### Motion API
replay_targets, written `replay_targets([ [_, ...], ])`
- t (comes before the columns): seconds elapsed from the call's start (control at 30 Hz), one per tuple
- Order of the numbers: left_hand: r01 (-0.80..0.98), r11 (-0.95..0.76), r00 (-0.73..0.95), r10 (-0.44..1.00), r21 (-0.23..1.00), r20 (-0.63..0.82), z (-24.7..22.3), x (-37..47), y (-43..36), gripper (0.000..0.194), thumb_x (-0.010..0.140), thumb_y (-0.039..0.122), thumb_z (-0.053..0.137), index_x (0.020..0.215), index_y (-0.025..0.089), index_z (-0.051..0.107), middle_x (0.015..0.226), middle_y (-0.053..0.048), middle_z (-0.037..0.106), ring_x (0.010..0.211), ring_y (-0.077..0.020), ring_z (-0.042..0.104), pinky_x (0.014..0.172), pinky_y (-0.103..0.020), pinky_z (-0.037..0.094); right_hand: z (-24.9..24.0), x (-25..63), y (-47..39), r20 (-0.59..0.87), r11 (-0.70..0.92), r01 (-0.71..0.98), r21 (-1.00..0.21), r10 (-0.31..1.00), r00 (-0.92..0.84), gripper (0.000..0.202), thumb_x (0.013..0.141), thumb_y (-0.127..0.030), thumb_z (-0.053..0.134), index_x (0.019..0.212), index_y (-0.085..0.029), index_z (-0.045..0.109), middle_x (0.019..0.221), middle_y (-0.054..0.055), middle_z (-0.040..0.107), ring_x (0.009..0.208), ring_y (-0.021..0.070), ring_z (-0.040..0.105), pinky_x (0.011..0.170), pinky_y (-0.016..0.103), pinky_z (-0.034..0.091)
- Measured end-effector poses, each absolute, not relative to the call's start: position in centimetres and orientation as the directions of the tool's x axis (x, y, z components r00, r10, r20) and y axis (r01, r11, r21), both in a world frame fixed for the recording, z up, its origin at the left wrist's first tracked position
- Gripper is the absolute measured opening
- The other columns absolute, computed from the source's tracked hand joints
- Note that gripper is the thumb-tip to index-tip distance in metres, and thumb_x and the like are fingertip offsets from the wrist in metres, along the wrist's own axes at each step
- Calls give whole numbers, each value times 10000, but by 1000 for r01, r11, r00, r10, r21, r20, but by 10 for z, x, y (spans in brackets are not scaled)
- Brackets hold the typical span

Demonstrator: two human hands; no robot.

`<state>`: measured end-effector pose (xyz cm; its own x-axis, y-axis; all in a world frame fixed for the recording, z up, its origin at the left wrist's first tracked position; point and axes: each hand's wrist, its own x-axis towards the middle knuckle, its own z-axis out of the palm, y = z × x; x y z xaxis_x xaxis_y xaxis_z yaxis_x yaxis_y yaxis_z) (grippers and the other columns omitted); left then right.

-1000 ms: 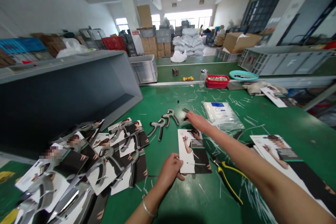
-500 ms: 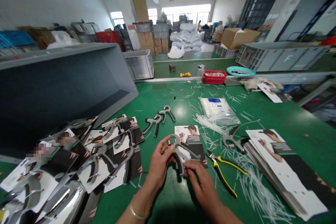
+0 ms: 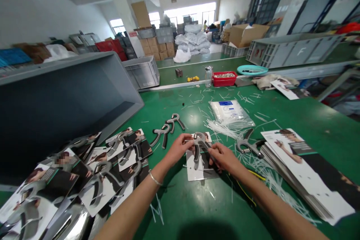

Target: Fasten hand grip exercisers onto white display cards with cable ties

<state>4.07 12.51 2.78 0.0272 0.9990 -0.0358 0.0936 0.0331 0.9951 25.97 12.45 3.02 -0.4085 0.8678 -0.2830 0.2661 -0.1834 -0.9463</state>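
Hand grip and backing card at mid-bench, read left to right. By the left edge of the bench [image 3: 174,204], carded grips [image 3: 102,168] overlap in a pile before a grey bin [image 3: 120,82]. Two loose grips [image 3: 165,141] lie between this pile and the hands. The left hand [image 3: 180,148], fingers bent and partly closed, meets the left side of the hand grip [image 3: 199,142]; whether it pinches cannot be told. The grip lies over the backing card [image 3: 194,173], handles spread toward the near edge. The right hand [image 3: 223,157], thumb and fingers closed, holds the right handle. Yellow-handled cutters [image 3: 257,175] show partly beneath the right forearm; a card stack [image 3: 298,165] lies by the right edge.

Sound practice: keep the card flat, align the handles with its holes (compare the stack's top card), and steady the spring end.

Legible: "BOSCH" on a grey crate [image 3: 143,73] beyond the far edge; "F" on a long crate [image 3: 284,54] farther right. The bag's blue label [image 3: 225,103] is too small to read.
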Motion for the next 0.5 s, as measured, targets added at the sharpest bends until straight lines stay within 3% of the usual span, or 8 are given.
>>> replay_targets([
  [0.1,229,-35,83,996,973,16,11,32,117,276,777,242,706,1044,173,690,1058,-92,693,960,-224,632,867,-355,484,17,256,118,-261,-97,401,-911,888,-378,207,903,-422,485,836,-226,470,557,-31,625,370,114,469,383,225,333],
  [0.17,345,-87,89,994,935,59,3,30,107,253,782,227,697,1032,198,714,1039,-79,696,979,-237,614,891,-372,463,12,256,106,-167,47,543,-838,926,-339,175,900,-359,502,786,-227,488,568,-8,614,449,145,535,457,254,371],
  [0.27,466,-182,182,977,866,107,-1,29,97,221,808,253,692,1025,231,727,1011,-62,695,1010,-248,583,920,-378,435,14,260,89,94,298,751,-589,949,-302,123,869,-313,579,780,-231,554,682,54,632,651,222,608,598,322,434],
  [0.33,504,-241,231,963,830,139,2,30,100,191,857,267,646,1029,239,724,1009,-60,694,1015,-245,571,938,-381,420,17,261,82,244,426,773,-469,904,-351,71,853,-295,623,892,-236,616,860,96,654,829,274,608,723,384,472],
  [0.43,565,-294,189,956,771,225,6,34,116,236,929,232,531,1085,233,708,1049,-72,675,1034,-237,556,960,-392,403,19,256,85,262,537,684,-494,842,-472,197,876,-237,616,1070,-260,636,1056,95,620,1000,286,557,843,422,480],
  [0.5,584,-324,205,946,745,251,6,40,126,255,927,190,514,1086,223,711,1035,-79,658,1024,-233,555,949,-387,408,14,250,91,220,521,638,-567,842,-493,138,910,-214,578,1014,-261,656,1031,76,609,994,264,550,837,403,483],
])
